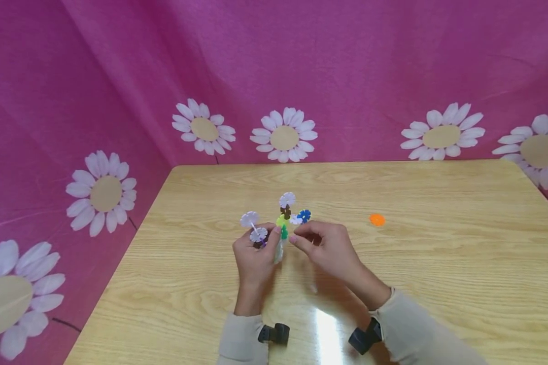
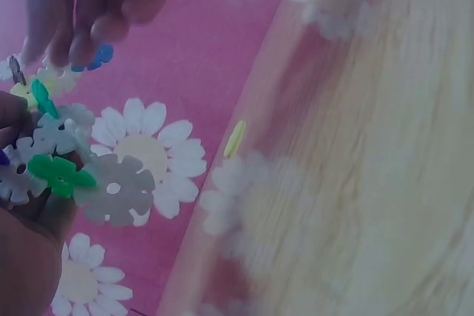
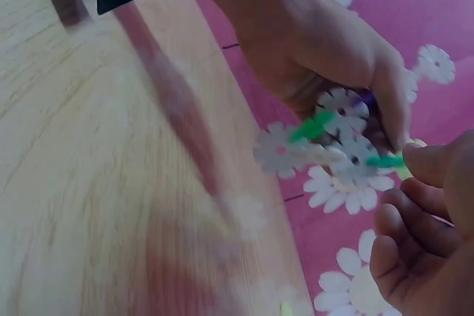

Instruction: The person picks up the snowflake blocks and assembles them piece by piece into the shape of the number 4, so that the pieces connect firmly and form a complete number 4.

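Note:
My left hand grips a branching model of interlocking plastic discs with notched rims. White discs and green discs cluster at its lower end. Farther up come a yellow-green disc, a brown disc and a white disc on top. A blue disc sticks out on the right branch, while a pale lilac disc stands out over the left hand. With thumb and fingertips, my right hand pinches the model's right side, by the upper green disc.
An orange disc lies flat on the wooden table, right of the hands. In the left wrist view, a yellow disc shows edge-on near the table's edge. Pink cloth with white flowers hangs behind and at the left.

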{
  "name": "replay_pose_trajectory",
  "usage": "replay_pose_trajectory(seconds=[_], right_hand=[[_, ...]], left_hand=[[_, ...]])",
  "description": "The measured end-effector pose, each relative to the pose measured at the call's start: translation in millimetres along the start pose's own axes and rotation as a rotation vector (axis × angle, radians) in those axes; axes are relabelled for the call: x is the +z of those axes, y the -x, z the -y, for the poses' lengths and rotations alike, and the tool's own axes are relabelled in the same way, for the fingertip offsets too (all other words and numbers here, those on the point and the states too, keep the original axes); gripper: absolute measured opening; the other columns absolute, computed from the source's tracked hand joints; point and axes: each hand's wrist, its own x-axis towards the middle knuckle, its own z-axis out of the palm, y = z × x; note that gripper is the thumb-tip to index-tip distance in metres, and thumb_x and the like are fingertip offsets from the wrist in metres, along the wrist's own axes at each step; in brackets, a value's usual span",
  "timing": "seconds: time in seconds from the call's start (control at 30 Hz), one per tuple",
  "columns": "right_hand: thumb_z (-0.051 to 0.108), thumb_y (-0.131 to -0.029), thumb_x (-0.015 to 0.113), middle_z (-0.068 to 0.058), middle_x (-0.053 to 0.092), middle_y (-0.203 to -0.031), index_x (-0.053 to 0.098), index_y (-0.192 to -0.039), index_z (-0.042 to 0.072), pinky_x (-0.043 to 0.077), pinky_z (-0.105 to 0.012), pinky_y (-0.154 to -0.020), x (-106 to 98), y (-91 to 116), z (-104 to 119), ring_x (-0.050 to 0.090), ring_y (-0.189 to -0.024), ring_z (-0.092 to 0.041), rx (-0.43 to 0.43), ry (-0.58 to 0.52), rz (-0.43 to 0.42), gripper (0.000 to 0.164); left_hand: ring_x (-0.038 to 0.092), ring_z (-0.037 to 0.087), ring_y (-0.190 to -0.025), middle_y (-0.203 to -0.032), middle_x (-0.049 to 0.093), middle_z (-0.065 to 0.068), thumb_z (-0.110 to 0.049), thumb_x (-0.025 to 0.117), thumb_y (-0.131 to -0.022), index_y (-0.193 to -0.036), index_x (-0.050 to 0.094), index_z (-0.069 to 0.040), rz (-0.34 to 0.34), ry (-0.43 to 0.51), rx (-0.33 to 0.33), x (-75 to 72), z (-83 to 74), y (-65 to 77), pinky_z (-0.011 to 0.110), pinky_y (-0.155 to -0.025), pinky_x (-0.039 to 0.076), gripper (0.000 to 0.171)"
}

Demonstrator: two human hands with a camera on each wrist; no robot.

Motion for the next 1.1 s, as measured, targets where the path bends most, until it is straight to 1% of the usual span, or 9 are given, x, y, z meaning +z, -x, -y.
replay_pose_trajectory(seconds=[0.17, 0.27, 0.3, 0.43, 0.63, 0.77, 0.83, 0.93, 1.1], right_hand=[[0.011, -0.088, 0.078, 0.003, 0.071, -0.080, 0.079, -0.094, 0.005, 0.047, -0.027, -0.057, 7, -2, 3, 0.055, -0.065, -0.011, 0.000, 0.007, 0.002, 0.008], [0.010, -0.089, 0.076, 0.001, 0.072, -0.082, 0.078, -0.095, 0.003, 0.049, -0.027, -0.059, 7, -2, 3, 0.057, -0.066, -0.011, 0.016, 0.017, 0.007, 0.009], [0.010, -0.090, 0.076, -0.001, 0.072, -0.083, 0.078, -0.095, 0.002, 0.050, -0.027, -0.060, 7, -3, 3, 0.058, -0.067, -0.011, 0.021, 0.017, 0.008, 0.009], [0.007, -0.091, 0.074, -0.004, 0.074, -0.084, 0.078, -0.094, 0.001, 0.051, -0.026, -0.058, 6, -4, 1, 0.060, -0.067, -0.012, 0.051, 0.000, 0.004, 0.008], [0.008, -0.091, 0.074, -0.002, 0.073, -0.081, 0.079, -0.092, 0.002, 0.047, -0.025, -0.053, 4, -6, -2, 0.060, -0.064, -0.012, 0.107, -0.052, -0.005, 0.008], [0.008, -0.092, 0.073, -0.004, 0.073, -0.080, 0.078, -0.092, 0.001, 0.049, -0.025, -0.054, 1, -6, -4, 0.063, -0.064, -0.014, 0.147, -0.108, 0.012, 0.009], [0.008, -0.093, 0.072, -0.005, 0.073, -0.081, 0.077, -0.093, 0.000, 0.050, -0.026, -0.055, 0, -6, -6, 0.064, -0.065, -0.016, 0.172, -0.130, 0.025, 0.010], [0.011, -0.095, 0.069, -0.005, 0.072, -0.084, 0.077, -0.095, 0.000, 0.051, -0.028, -0.057, -4, -6, -7, 0.064, -0.068, -0.018, 0.212, -0.154, 0.053, 0.013], [0.014, -0.097, 0.067, -0.007, 0.070, -0.082, 0.076, -0.095, 0.001, 0.050, -0.028, -0.059, -12, -5, -9, 0.060, -0.072, -0.021, 0.272, -0.193, 0.117, 0.016]], left_hand=[[0.065, 0.016, -0.073, -0.085, 0.073, 0.013, 0.002, 0.074, -0.087, -0.090, 0.074, 0.006, 0.044, 0.013, 0.022, 3.1, -6.2, 1.3, 0.023, -0.066, 0.054, 0.005], [0.064, 0.015, -0.073, -0.087, 0.073, 0.015, 0.005, 0.075, -0.085, -0.092, 0.073, 0.007, 0.077, 0.037, -0.001, 2.6, -6.6, 2.1, 0.022, -0.066, 0.053, 0.007], [0.064, 0.015, -0.074, -0.088, 0.073, 0.014, 0.003, 0.077, -0.085, -0.093, 0.074, 0.005, 0.087, 0.052, -0.011, 2.1, -2.0, 2.5, 0.023, -0.066, 0.053, 0.009], [0.067, 0.018, -0.078, -0.090, 0.072, 0.014, 0.000, 0.083, -0.080, -0.097, 0.075, 0.004, 0.146, 0.128, -0.045, -1.1, -0.1, 3.8, 0.026, -0.070, 0.055, 0.019], [0.070, 0.027, -0.088, -0.101, 0.071, 0.015, 0.010, 0.083, -0.074, -0.108, 0.071, 0.004, 0.267, 0.152, -0.046, -6.4, 0.6, 2.5, 0.036, -0.079, 0.057, 0.037], [0.069, 0.030, -0.094, -0.110, 0.069, 0.017, 0.012, 0.086, -0.069, -0.116, 0.068, 0.005, 0.335, 0.181, -0.071, -11.3, 0.4, 2.8, 0.039, -0.083, 0.056, 0.050], [0.069, 0.030, -0.096, -0.112, 0.069, 0.016, 0.005, 0.089, -0.067, -0.119, 0.067, 0.004, 0.368, 0.182, -0.088, -14.4, 0.1, 3.2, 0.039, -0.084, 0.056, 0.057], [0.068, 0.032, -0.099, -0.112, 0.069, 0.017, -0.012, 0.093, -0.065, -0.124, 0.064, 0.003, 0.413, 0.189, -0.110, -18.6, -0.2, 3.5, 0.041, -0.085, 0.055, 0.067], [0.067, 0.035, -0.102, -0.115, 0.065, 0.021, -0.037, 0.090, -0.063, -0.124, 0.062, 0.004, 0.435, 0.209, -0.110, -26.1, 0.2, 3.4, 0.044, -0.086, 0.054, 0.079]])
